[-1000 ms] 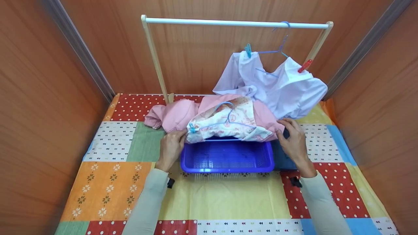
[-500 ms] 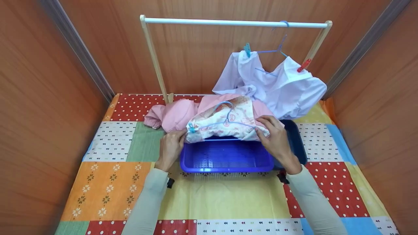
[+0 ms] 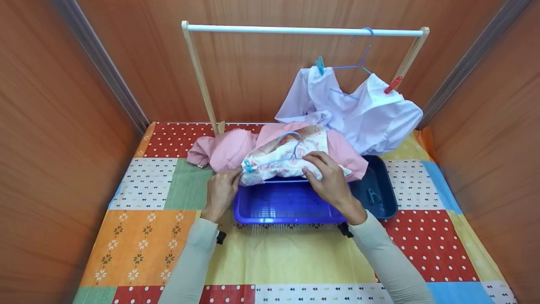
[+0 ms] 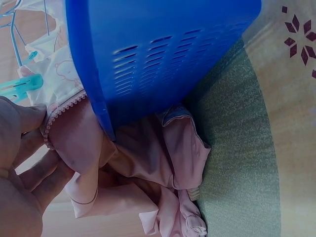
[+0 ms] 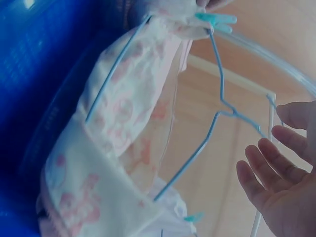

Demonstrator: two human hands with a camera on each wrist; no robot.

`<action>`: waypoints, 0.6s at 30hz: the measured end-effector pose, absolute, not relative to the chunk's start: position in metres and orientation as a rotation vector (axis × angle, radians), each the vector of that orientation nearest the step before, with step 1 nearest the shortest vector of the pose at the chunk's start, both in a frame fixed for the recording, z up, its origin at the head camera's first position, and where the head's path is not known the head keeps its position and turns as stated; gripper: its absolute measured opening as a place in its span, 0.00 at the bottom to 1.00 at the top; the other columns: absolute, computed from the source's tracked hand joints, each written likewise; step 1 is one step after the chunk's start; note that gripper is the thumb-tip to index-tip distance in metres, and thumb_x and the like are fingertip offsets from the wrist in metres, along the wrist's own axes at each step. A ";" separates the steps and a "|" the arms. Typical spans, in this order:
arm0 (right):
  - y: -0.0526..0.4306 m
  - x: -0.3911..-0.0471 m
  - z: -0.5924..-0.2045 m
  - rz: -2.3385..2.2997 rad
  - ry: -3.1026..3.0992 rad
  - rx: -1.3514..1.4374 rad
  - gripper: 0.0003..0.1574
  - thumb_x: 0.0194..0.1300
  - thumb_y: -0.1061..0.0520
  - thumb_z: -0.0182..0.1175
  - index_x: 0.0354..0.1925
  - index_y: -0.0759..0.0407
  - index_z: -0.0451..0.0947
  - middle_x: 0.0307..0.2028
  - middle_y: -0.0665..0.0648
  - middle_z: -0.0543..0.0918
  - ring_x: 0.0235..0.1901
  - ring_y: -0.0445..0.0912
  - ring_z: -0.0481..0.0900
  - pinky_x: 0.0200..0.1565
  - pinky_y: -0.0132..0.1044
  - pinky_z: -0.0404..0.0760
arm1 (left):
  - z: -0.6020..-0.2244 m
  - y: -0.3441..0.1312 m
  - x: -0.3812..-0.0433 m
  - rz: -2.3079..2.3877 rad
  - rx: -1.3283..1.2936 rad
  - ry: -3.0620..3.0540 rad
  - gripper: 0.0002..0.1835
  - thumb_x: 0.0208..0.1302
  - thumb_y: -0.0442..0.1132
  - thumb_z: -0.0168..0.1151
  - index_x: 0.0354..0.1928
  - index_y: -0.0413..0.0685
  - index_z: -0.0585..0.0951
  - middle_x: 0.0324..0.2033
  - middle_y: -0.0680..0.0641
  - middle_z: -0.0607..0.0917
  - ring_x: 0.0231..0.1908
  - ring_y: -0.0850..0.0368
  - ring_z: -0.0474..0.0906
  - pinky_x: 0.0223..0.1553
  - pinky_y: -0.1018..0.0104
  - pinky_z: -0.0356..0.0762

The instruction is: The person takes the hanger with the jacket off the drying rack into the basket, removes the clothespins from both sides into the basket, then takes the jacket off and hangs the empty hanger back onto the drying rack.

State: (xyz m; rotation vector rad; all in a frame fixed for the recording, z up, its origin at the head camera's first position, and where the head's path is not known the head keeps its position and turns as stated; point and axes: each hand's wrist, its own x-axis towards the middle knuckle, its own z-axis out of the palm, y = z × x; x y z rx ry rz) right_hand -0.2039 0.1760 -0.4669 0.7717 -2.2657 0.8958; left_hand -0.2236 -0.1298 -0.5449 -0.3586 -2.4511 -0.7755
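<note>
A pink garment with a white printed lining (image 3: pixel 234 150) lies across the back rim of the blue basket (image 3: pixel 291 220). My left hand (image 3: pixel 220 192) pinches its edge at the left end, close to a teal clothespin (image 3: pixel 248 166); the left wrist view shows the pink fabric (image 4: pixel 79 140) between thumb and fingers. A blue wire hanger (image 3: pixel 294 147) sits at the lining, partly covered by cloth. Beside the hanger's neck is my right hand (image 3: pixel 331 183). In the right wrist view this hand (image 5: pixel 284 173) has loosely spread fingers and holds nothing.
A white shirt (image 3: pixel 350 109) hangs on another hanger from the white rod (image 3: pixel 274 30), with a teal and a red clothespin (image 3: pixel 393 85) on it. A dark tray (image 3: pixel 386 202) holding a clothespin (image 3: pixel 373 196) stands right of the basket. Wooden walls enclose the table.
My right hand has let go of the garment's right end and moved left to the hanger's neck, uncovering the dark tray. The left hand stays where it was.
</note>
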 end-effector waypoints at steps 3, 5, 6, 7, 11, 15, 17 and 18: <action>0.165 -0.204 -0.468 0.895 -2.264 0.810 0.16 0.65 0.59 0.65 0.51 0.60 0.82 0.48 0.58 0.83 0.48 0.49 0.83 0.49 0.43 0.82 | -0.545 -0.130 -0.223 -0.770 -0.354 -2.454 0.08 0.62 0.36 0.67 0.41 0.49 0.89 0.36 0.47 0.91 0.37 0.46 0.87 0.36 0.48 0.82; 0.158 -0.205 -0.469 0.897 -2.273 0.832 0.16 0.66 0.58 0.64 0.51 0.60 0.82 0.48 0.58 0.83 0.48 0.49 0.83 0.49 0.42 0.82 | -0.544 -0.130 -0.223 -0.766 -0.355 -2.454 0.08 0.61 0.36 0.67 0.41 0.49 0.89 0.36 0.47 0.91 0.37 0.46 0.87 0.35 0.48 0.82; 0.155 -0.205 -0.470 0.895 -2.282 0.839 0.16 0.66 0.57 0.64 0.51 0.60 0.82 0.48 0.57 0.83 0.49 0.48 0.83 0.50 0.42 0.82 | -0.544 -0.130 -0.223 -0.764 -0.354 -2.450 0.08 0.61 0.36 0.67 0.41 0.49 0.89 0.35 0.47 0.91 0.37 0.46 0.87 0.35 0.48 0.82; 0.151 -0.206 -0.472 0.896 -2.287 0.847 0.16 0.66 0.57 0.64 0.51 0.60 0.82 0.48 0.57 0.83 0.48 0.48 0.83 0.49 0.42 0.83 | -0.544 -0.130 -0.223 -0.762 -0.354 -2.449 0.08 0.61 0.36 0.67 0.41 0.49 0.89 0.35 0.47 0.91 0.37 0.46 0.87 0.35 0.48 0.82; 0.138 -0.207 -0.476 0.904 -2.302 0.870 0.16 0.65 0.58 0.65 0.51 0.60 0.82 0.47 0.56 0.83 0.47 0.48 0.83 0.48 0.41 0.83 | -0.544 -0.129 -0.222 -0.753 -0.355 -2.442 0.07 0.62 0.37 0.67 0.41 0.50 0.89 0.34 0.47 0.90 0.36 0.46 0.87 0.34 0.49 0.81; 0.125 -0.209 -0.479 0.927 -2.316 0.896 0.16 0.67 0.56 0.64 0.51 0.59 0.82 0.48 0.56 0.83 0.47 0.47 0.83 0.49 0.40 0.82 | -0.544 -0.129 -0.222 -0.752 -0.351 -2.439 0.07 0.63 0.38 0.66 0.41 0.50 0.89 0.34 0.47 0.90 0.35 0.46 0.87 0.32 0.48 0.81; 0.119 -0.209 -0.480 0.939 -2.323 0.908 0.16 0.67 0.56 0.63 0.52 0.59 0.81 0.48 0.56 0.83 0.48 0.47 0.83 0.49 0.40 0.82 | -0.544 -0.129 -0.222 -0.752 -0.348 -2.443 0.07 0.62 0.38 0.66 0.41 0.50 0.89 0.34 0.47 0.90 0.35 0.46 0.87 0.32 0.48 0.81; 0.116 -0.210 -0.480 0.942 -2.328 0.913 0.17 0.67 0.55 0.63 0.52 0.59 0.81 0.49 0.56 0.83 0.48 0.47 0.83 0.49 0.39 0.82 | -0.544 -0.129 -0.222 -0.753 -0.347 -2.445 0.07 0.62 0.38 0.66 0.41 0.50 0.89 0.34 0.47 0.90 0.35 0.46 0.87 0.32 0.48 0.81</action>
